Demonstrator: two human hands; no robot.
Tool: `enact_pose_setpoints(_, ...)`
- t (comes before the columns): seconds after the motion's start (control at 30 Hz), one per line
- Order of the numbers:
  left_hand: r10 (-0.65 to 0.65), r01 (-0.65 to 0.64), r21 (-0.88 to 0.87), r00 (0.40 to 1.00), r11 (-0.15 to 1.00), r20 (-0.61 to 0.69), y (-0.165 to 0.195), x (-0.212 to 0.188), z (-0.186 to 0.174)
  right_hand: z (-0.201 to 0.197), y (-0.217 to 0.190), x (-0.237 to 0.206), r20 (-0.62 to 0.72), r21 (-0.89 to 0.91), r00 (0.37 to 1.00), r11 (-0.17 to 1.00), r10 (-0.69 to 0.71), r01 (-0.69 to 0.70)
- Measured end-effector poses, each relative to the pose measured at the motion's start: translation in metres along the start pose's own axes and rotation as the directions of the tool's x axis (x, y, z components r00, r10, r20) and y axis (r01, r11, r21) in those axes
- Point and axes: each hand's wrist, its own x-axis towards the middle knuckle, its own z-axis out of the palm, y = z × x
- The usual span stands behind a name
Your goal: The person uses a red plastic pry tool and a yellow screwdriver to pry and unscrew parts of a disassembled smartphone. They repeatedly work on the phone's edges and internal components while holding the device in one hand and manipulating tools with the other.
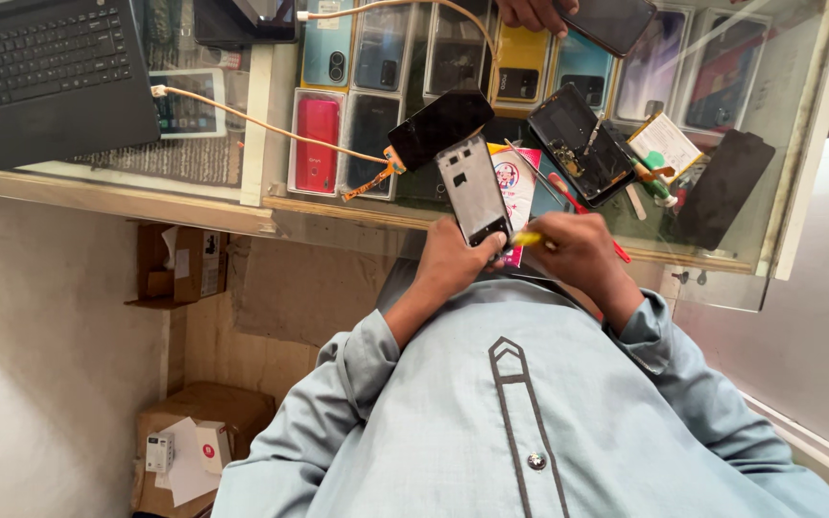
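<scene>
- A black open laptop (45,72) sits far left on the glass-topped display counter (798,144).
- An orange cable (261,123) runs rightward across the glass, above a red phone (317,144) shown in the case below.
- My left hand (453,261) is clamped on the near end of a silver-grey phone frame with camera cut-outs (473,189), which I hold tilted over the counter's near edge.
- A black phone screen panel (439,125) lies just beyond the frame, touching its far end.
- My right hand (578,251) is closed around a yellow-handled tool (530,239), whose tip points left toward the frame's near end.
- Farther right lies an opened black phone body with exposed parts (580,144), then a white-and-yellow flat battery (666,142) and a black back cover (726,187).
- At the far edge, another person's hand (534,13) holds a dark phone (616,21).
</scene>
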Motion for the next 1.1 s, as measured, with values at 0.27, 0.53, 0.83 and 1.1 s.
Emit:
enact_pose_setpoints(0.27,0.122,-0.098,0.205,0.986,0.974,-0.111,-0.038,0.036,-0.013,0.026,0.007,-0.039,-0.327,0.428,0.811,0.841,0.485,-0.330)
enact_pose_setpoints(0.53,0.092,-0.060,0.225,0.987,0.972,-0.133,-0.051,0.061,-0.016,0.053,0.018,-0.059,-0.287,0.915,0.590,0.399,0.755,-0.065)
enact_pose_setpoints(0.83,0.051,-0.026,0.222,0.993,0.975,-0.109,-0.046,0.060,-0.026,0.115,-0.009,-0.037,-0.535,0.562,0.653,0.803,0.536,-0.199)
enact_pose_setpoints(1.1,0.075,-0.052,0.242,0.993,0.969,-0.089,-0.049,0.057,-0.034,0.140,-0.025,-0.033,-0.646,0.176,0.682,0.936,0.343,-0.304)
